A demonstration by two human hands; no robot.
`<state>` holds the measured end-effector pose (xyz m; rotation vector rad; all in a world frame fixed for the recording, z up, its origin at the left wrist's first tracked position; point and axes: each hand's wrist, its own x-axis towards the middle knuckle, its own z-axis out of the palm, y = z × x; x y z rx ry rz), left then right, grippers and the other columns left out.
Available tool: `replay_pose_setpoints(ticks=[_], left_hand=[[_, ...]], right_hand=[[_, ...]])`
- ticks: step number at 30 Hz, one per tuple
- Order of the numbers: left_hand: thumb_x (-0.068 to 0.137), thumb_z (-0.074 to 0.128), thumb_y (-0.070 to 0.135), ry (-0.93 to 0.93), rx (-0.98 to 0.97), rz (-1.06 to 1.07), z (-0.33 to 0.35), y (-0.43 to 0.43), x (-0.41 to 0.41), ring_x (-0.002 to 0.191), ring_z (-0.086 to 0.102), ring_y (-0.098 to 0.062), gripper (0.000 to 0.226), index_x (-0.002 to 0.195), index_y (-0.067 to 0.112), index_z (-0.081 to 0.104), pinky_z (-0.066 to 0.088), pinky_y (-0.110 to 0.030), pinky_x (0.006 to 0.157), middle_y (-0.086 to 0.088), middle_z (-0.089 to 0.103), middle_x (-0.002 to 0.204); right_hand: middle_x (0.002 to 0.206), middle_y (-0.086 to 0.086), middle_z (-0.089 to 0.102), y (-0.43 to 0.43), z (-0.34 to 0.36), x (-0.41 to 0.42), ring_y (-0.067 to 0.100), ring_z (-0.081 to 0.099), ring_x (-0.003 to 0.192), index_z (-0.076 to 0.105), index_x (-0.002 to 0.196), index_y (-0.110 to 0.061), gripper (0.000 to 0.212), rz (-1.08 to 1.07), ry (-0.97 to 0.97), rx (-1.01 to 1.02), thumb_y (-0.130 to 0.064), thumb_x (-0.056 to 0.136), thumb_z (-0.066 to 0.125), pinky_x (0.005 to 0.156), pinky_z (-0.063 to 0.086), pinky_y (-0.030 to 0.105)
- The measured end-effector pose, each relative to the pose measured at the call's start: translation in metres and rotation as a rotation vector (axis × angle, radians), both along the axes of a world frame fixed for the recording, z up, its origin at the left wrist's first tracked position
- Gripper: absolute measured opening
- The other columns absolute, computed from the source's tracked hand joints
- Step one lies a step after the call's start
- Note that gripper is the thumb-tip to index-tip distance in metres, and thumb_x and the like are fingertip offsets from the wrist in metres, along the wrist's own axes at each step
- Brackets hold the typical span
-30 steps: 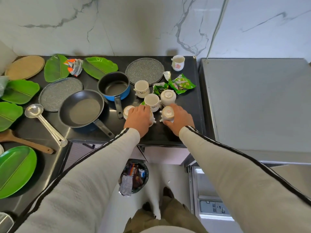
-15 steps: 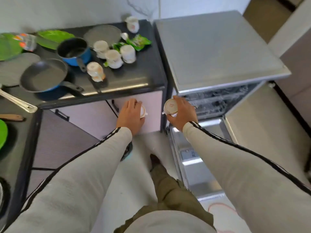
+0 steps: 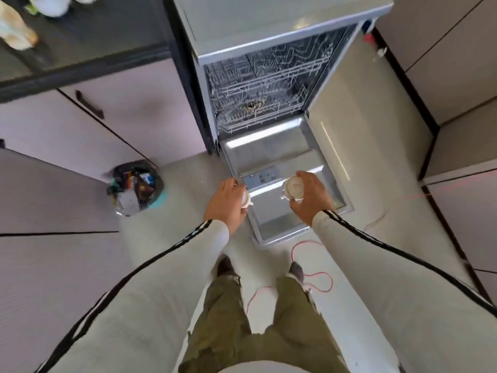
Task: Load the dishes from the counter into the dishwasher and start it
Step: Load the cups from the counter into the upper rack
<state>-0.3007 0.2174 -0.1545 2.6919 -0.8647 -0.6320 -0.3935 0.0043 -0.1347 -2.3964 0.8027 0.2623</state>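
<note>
- The right hand point(image 3: 312, 196) is curled around a white cup point(image 3: 293, 187), fingers wrapped on its side, the cup's base facing the camera; it is held above the lowered dishwasher door point(image 3: 279, 168).
- The left hand point(image 3: 227, 201) is closed over a second white cup point(image 3: 246, 198), of which only a sliver of rim and handle shows past the fingers; it hangs at the door's left edge.
- Both arms wear pale sleeves point(image 3: 382, 267) with a dark stripe.
- The dishwasher point(image 3: 271, 30) stands open behind the door, its wire rack point(image 3: 258, 87) bare as far as can be seen.
- More white cups point(image 3: 16, 30) sit blurred on the dark counter point(image 3: 88, 44), top left, well apart from the hands.
- A full trash bin point(image 3: 134, 188) stands on the floor left of the door, near the cabinet.
- A red cable point(image 3: 317, 275) loops on the floor by the person's feet.
</note>
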Motion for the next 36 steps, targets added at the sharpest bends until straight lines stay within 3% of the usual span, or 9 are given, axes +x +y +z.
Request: replay_pose_setpoints(ticks=[5, 12, 19, 27, 30, 32, 34, 36], left_hand=[[0.088, 0.067, 0.026, 0.050, 0.090, 0.004, -0.038, -0.042, -0.033, 0.125, 0.042, -0.027, 0.053, 0.135, 0.017, 0.047, 0.049, -0.038, 0.088, -0.007, 0.040, 0.135], [0.091, 0.063, 0.029, -0.005, 0.104, 0.160, -0.043, -0.111, -0.040, 0.124, 0.042, -0.026, 0.048, 0.134, 0.016, 0.047, 0.048, -0.034, 0.094, -0.007, 0.043, 0.135], [0.084, 0.072, 0.023, -0.072, 0.045, 0.264, -0.023, -0.158, 0.033, 0.124, 0.042, -0.029, 0.060, 0.137, 0.009, 0.048, 0.045, -0.036, 0.100, -0.010, 0.043, 0.136], [0.084, 0.073, 0.024, -0.056, 0.051, 0.204, -0.032, -0.177, 0.164, 0.130, 0.040, -0.029, 0.059, 0.137, 0.013, 0.049, 0.046, -0.041, 0.101, -0.009, 0.047, 0.138], [0.084, 0.073, 0.031, -0.058, 0.133, 0.162, -0.038, -0.176, 0.221, 0.123, 0.050, -0.031, 0.055, 0.133, 0.014, 0.054, 0.048, -0.042, 0.097, -0.011, 0.059, 0.126], [0.082, 0.074, 0.033, -0.067, 0.186, 0.138, -0.045, -0.175, 0.257, 0.116, 0.055, -0.031, 0.055, 0.131, 0.013, 0.056, 0.050, -0.043, 0.097, -0.013, 0.060, 0.119], [0.081, 0.078, 0.028, -0.035, 0.194, 0.122, -0.055, -0.177, 0.287, 0.116, 0.057, -0.031, 0.057, 0.130, 0.010, 0.057, 0.049, -0.040, 0.099, -0.015, 0.057, 0.125], [0.079, 0.080, 0.025, -0.024, 0.201, 0.083, -0.063, -0.179, 0.311, 0.124, 0.054, -0.032, 0.056, 0.128, 0.006, 0.059, 0.047, -0.038, 0.103, -0.016, 0.045, 0.143]], right_hand=[[0.138, -0.001, 0.047, -0.047, -0.044, -0.023, 0.024, 0.051, 0.117, 0.042, 0.140, -0.023, 0.070, 0.028, 0.032, 0.028, -0.018, 0.079, 0.077, 0.094, 0.041, 0.032], [0.140, -0.001, 0.047, -0.114, -0.063, -0.006, 0.024, 0.049, 0.124, 0.042, 0.140, -0.025, 0.074, 0.206, 0.050, 0.104, -0.019, 0.075, 0.078, 0.102, 0.046, 0.041], [0.145, 0.001, 0.043, -0.144, -0.050, 0.073, 0.024, 0.046, 0.129, 0.036, 0.146, -0.022, 0.079, 0.319, 0.008, 0.105, -0.017, 0.078, 0.077, 0.105, 0.045, 0.042], [0.143, 0.002, 0.044, -0.149, -0.058, 0.206, 0.026, 0.045, 0.127, 0.049, 0.135, -0.020, 0.070, 0.458, -0.058, 0.050, -0.020, 0.073, 0.082, 0.104, 0.045, 0.044], [0.160, 0.004, 0.022, -0.151, -0.066, 0.271, 0.029, 0.025, 0.145, 0.050, 0.136, -0.024, 0.073, 0.605, 0.042, -0.092, -0.029, 0.071, 0.084, 0.115, 0.035, 0.044], [0.165, 0.005, 0.005, -0.151, -0.075, 0.311, 0.029, 0.006, 0.151, 0.049, 0.137, -0.027, 0.071, 0.725, 0.109, -0.203, -0.036, 0.074, 0.080, 0.121, 0.019, 0.044], [0.165, 0.007, -0.007, -0.151, -0.085, 0.345, 0.028, -0.006, 0.152, 0.049, 0.138, -0.027, 0.069, 0.804, 0.165, -0.267, -0.035, 0.076, 0.078, 0.121, 0.004, 0.043], [0.165, 0.009, -0.012, -0.150, -0.096, 0.374, 0.028, -0.010, 0.152, 0.051, 0.136, -0.028, 0.071, 0.845, 0.185, -0.315, -0.030, 0.073, 0.083, 0.121, -0.001, 0.043]])
